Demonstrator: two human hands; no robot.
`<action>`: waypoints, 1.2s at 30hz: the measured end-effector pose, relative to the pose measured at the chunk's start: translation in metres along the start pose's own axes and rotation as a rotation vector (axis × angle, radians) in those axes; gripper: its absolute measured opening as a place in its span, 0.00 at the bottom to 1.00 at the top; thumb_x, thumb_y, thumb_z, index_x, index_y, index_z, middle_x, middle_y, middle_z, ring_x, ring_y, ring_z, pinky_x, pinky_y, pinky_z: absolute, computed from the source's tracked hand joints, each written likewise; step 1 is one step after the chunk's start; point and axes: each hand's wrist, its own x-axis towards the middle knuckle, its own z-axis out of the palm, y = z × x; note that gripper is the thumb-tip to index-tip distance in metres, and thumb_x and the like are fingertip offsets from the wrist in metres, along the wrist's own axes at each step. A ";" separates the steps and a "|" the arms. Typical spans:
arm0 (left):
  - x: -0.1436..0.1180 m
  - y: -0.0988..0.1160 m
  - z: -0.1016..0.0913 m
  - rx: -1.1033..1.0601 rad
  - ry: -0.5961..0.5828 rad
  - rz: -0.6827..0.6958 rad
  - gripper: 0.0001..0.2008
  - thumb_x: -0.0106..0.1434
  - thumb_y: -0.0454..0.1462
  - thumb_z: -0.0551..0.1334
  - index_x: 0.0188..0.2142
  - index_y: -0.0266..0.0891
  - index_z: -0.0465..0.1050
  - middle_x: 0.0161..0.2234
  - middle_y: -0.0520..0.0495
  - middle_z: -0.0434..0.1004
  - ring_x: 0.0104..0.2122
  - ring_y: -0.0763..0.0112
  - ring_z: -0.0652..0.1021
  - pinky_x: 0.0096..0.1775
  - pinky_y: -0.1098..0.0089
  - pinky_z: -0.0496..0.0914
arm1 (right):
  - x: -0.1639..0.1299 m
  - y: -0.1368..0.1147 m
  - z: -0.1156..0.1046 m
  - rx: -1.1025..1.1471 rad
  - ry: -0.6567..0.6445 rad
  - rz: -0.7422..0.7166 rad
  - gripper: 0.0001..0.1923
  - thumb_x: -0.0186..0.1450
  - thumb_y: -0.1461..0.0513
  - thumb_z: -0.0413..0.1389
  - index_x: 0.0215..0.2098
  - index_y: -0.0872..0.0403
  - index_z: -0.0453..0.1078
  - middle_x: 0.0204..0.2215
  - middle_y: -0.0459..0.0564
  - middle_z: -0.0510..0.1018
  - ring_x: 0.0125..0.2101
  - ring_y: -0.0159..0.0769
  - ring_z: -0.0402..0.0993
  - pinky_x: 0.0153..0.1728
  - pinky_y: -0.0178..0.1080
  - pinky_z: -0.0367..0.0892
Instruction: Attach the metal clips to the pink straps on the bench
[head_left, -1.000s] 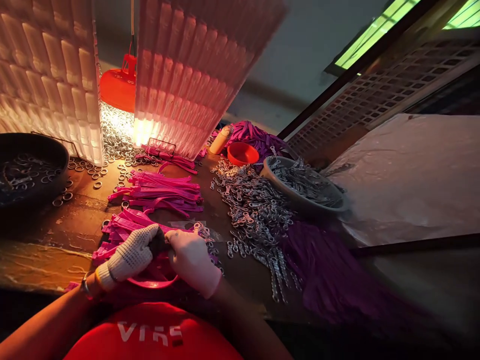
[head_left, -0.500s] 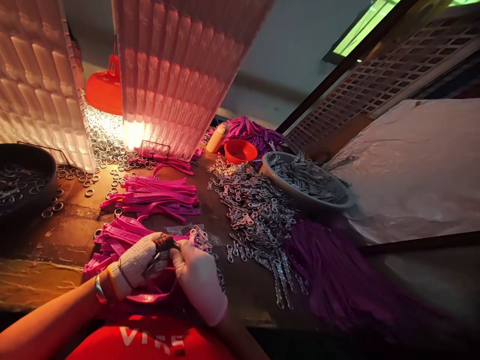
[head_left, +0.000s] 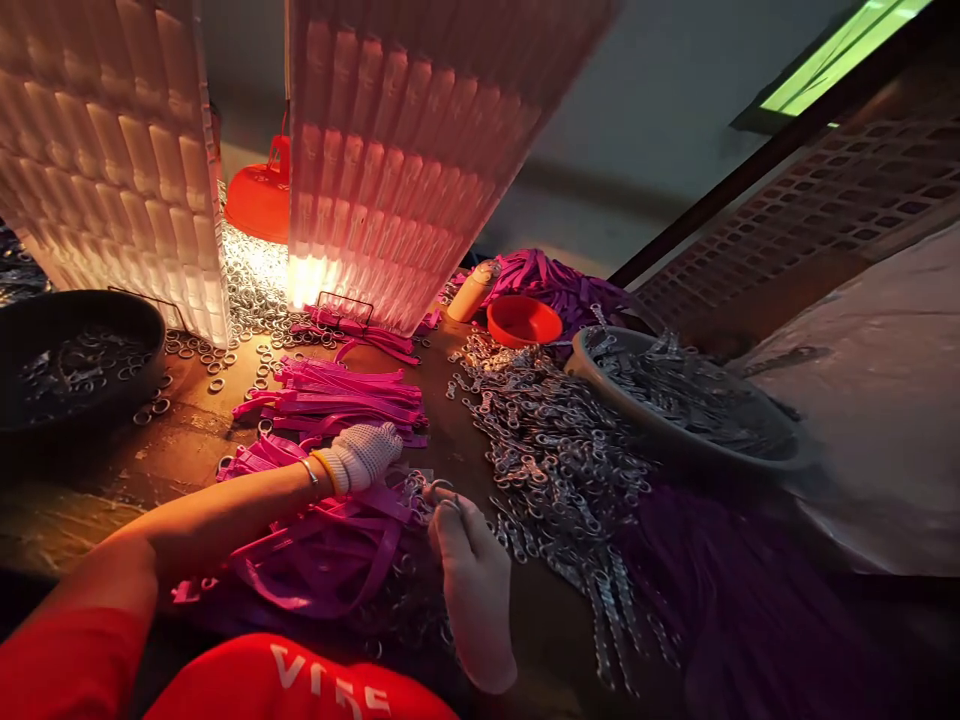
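My left hand [head_left: 367, 455], in a knitted glove, reaches over the magenta straps [head_left: 352, 395], its fingertips curled down at their right ends. Whatever lies under those fingers is hidden. My right hand [head_left: 476, 575], in a pale glove, is closed, with thumb and forefinger around a curved metal piece [head_left: 442, 487] that I cannot name for certain. Just beyond it lie small metal clasps [head_left: 412, 485]. Looped magenta straps [head_left: 322, 560] hang at the table's near edge, below my left forearm.
Metal clasps [head_left: 547, 430] are heaped to the right, beside a grey basin [head_left: 585, 365] of metal parts and purple straps [head_left: 705, 570]. A dark bowl [head_left: 154, 340] of rings stands left. Behind are a red bowl [head_left: 559, 325], a red lamp [head_left: 259, 200] and upright ribbed panels [head_left: 390, 170].
My hands, together before, are now apart. The left has gone forward over the straps; the right has shifted right with the metal piece. The camera view has turned slightly left.
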 end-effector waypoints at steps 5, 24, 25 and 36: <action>0.007 -0.001 0.002 0.147 0.036 0.002 0.09 0.58 0.38 0.70 0.30 0.33 0.75 0.32 0.43 0.76 0.36 0.62 0.77 0.42 0.60 0.71 | -0.013 0.009 0.002 -0.077 -0.082 -0.059 0.21 0.69 0.48 0.52 0.48 0.52 0.77 0.41 0.53 0.83 0.40 0.43 0.79 0.40 0.41 0.74; -0.205 -0.033 -0.023 -0.603 0.337 -0.210 0.12 0.60 0.36 0.65 0.44 0.38 0.80 0.29 0.46 0.79 0.23 0.72 0.73 0.26 0.74 0.67 | -0.023 -0.035 0.049 -0.309 -0.580 -0.653 0.12 0.73 0.63 0.50 0.52 0.51 0.70 0.41 0.51 0.81 0.41 0.40 0.76 0.42 0.40 0.67; -0.205 -0.033 -0.023 -0.606 0.322 -0.226 0.12 0.60 0.36 0.65 0.44 0.38 0.79 0.25 0.49 0.77 0.20 0.74 0.70 0.23 0.75 0.65 | -0.023 -0.037 0.050 -0.321 -0.606 -0.657 0.12 0.73 0.64 0.50 0.52 0.51 0.70 0.41 0.50 0.81 0.40 0.39 0.75 0.42 0.40 0.67; -0.193 -0.026 -0.023 -0.776 0.231 -0.269 0.18 0.59 0.50 0.68 0.34 0.37 0.72 0.19 0.58 0.63 0.17 0.82 0.58 0.19 0.79 0.54 | -0.023 -0.029 0.054 -0.365 -0.520 -0.672 0.10 0.71 0.64 0.52 0.50 0.54 0.71 0.37 0.51 0.80 0.37 0.40 0.75 0.40 0.39 0.66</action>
